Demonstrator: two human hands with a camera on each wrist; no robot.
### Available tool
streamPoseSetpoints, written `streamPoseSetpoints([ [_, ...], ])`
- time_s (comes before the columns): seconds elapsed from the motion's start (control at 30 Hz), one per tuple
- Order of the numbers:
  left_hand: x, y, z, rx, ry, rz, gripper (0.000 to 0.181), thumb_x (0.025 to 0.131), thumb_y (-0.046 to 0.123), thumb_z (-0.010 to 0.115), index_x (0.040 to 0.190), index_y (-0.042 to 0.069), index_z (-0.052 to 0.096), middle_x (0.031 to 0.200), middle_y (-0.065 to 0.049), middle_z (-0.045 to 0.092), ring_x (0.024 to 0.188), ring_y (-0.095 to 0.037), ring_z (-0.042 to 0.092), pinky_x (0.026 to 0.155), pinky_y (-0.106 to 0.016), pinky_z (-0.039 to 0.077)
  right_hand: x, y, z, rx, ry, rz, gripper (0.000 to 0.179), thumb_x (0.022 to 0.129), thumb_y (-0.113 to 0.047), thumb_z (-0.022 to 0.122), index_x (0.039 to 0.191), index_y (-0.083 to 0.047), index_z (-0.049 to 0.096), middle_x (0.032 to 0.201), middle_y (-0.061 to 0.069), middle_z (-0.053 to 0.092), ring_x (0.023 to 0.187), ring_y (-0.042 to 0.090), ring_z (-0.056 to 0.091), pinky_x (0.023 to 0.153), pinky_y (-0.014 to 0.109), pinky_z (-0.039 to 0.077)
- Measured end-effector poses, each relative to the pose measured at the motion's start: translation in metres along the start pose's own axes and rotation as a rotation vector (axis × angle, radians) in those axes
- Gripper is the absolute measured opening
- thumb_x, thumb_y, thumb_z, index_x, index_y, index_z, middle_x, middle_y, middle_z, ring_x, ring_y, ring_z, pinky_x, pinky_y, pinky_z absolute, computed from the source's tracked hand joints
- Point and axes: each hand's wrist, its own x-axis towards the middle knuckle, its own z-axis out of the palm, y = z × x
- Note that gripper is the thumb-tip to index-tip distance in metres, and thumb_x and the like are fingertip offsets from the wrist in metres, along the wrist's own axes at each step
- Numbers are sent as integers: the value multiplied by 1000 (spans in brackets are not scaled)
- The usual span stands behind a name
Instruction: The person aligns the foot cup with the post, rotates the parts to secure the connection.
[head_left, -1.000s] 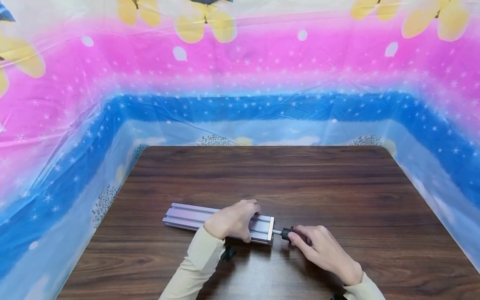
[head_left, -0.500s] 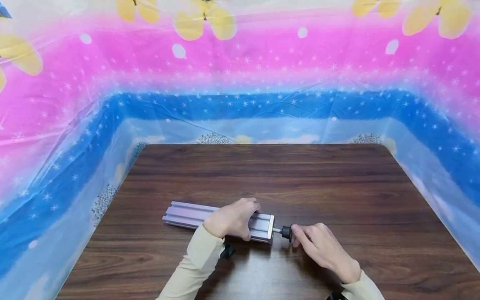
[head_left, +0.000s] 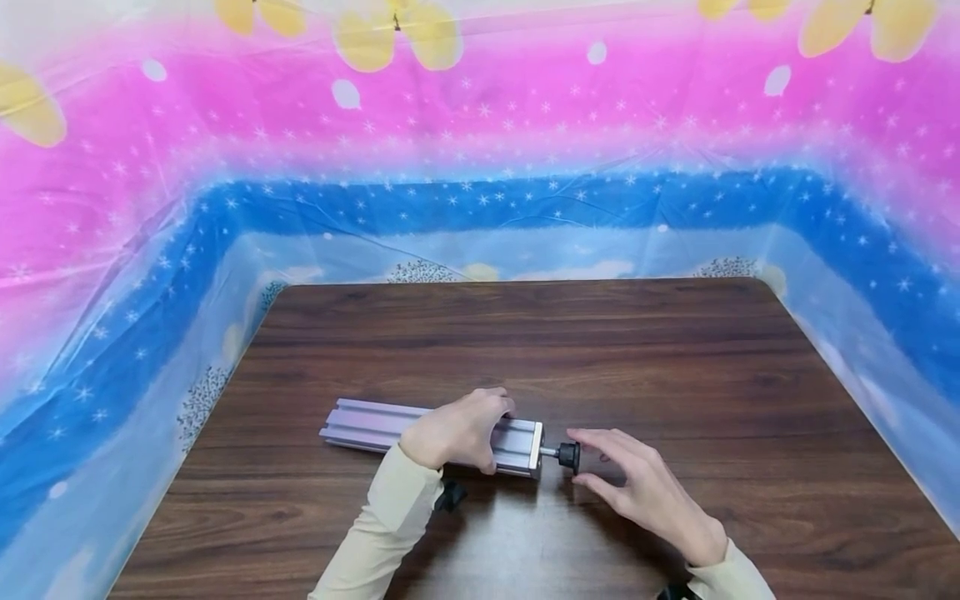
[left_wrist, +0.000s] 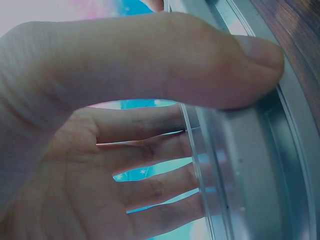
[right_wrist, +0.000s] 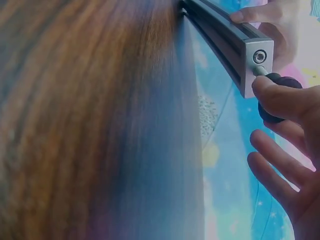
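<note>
while left hand (head_left: 454, 429) grips slotted aluminium extrusion (head_left: 369, 423), right hand (head_left: 647, 482) is spread around black knob (head_left: 569, 457), screw (head_left: 550, 452) seemingly engaged but not fully seated.

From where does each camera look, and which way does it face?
Head: on the head, looking forward and down at the table; left hand, right hand and sleeves show.
Left wrist: on the left wrist, looking across the palm at the metal bar; the left hand shows.
Right wrist: on the right wrist, looking at the bar's end and black knob; parts of both hands show.
Head and right wrist share knob and bar.
</note>
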Motion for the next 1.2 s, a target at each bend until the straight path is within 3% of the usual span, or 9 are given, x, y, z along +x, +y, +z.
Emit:
streamPoseSetpoints([
  [0.37, -1, 0, -1, -2, 9, 4, 64, 65, 6, 88, 124, 0, 65, 115, -6, 63, 92, -16, 54, 78, -29, 50, -1, 1, -1, -18, -62, 96, 49, 83, -18, 82, 128, -4, 68, 95, -2, 74, 77, 7, 66, 69, 22, 54],
  [0.5, -1, 0, 0, 1, 9, 11, 64, 65, 6, 88, 124, 0, 65, 116, -6, 64, 91, -15, 54, 77, -27, 49, 0, 1, 0, -34, -68, 115, 27, 87, -17, 78, 111, -7, 73, 82, -10, 66, 68, 2, 58, 62, 16, 47],
  [0.6, -2, -1, 0, -2, 6, 11, 64, 65, 6, 88, 124, 1, 65, 116, -5, 64, 89, -14, 53, 76, -26, 49, 2, -1, 1, -45, -81, 149, 3, 91, -18, 74, 93, -17, 72, 73, -18, 53, 61, 0, 49, 57, 11, 38],
  [0.77, -1, -1, 1, -5, 6, 16, 64, 64, 6, 88, 124, 1, 66, 116, -5, 64, 89, -13, 53, 77, -25, 49, 4, -2, 2, -93, -103, 194, 32, 95, -18, 68, 68, -30, 54, 63, -22, 37, 55, -8, 33, 51, 8, 26],
  [0.87, -1, -1, 1, -9, 9, 19, 63, 64, 6, 88, 123, 1, 66, 116, -5, 64, 90, -13, 53, 77, -26, 49, 5, -1, 3, -105, -114, 216, 37, 96, -17, 65, 62, -29, 55, 58, -23, 48, 54, -12, 36, 50, 10, 31],
  [1.0, -1, -1, 1, -18, 9, 12, 64, 64, 5, 88, 123, 1, 66, 116, -6, 64, 90, -14, 53, 77, -27, 49, 4, -1, 3, -118, -136, 253, 33, 99, -17, 60, 68, -25, 70, 64, -17, 69, 61, -11, 53, 57, 17, 45],
  [1.1, -1, -2, 1, -26, 11, 10, 64, 64, 5, 88, 124, 1, 65, 115, -6, 63, 90, -15, 53, 76, -27, 49, 4, -2, 0, -134, -144, 268, 25, 99, -21, 61, 78, -23, 73, 67, -18, 68, 62, -9, 54, 57, 20, 46],
  [1.17, -2, -3, 1, -30, 14, 11, 63, 64, 5, 88, 123, 0, 65, 113, -6, 63, 89, -15, 53, 75, -28, 49, 3, -2, -2, -128, -135, 259, 11, 95, -26, 67, 92, -20, 75, 72, -18, 66, 64, -8, 54, 58, 20, 46],
  [1.2, -2, -3, 1, -29, 16, 11, 63, 64, 5, 89, 122, 0, 65, 113, -6, 63, 89, -15, 53, 76, -28, 49, 3, -2, -3, -119, -132, 249, 14, 92, -29, 72, 101, -19, 75, 78, -17, 67, 66, -6, 55, 59, 20, 47],
])
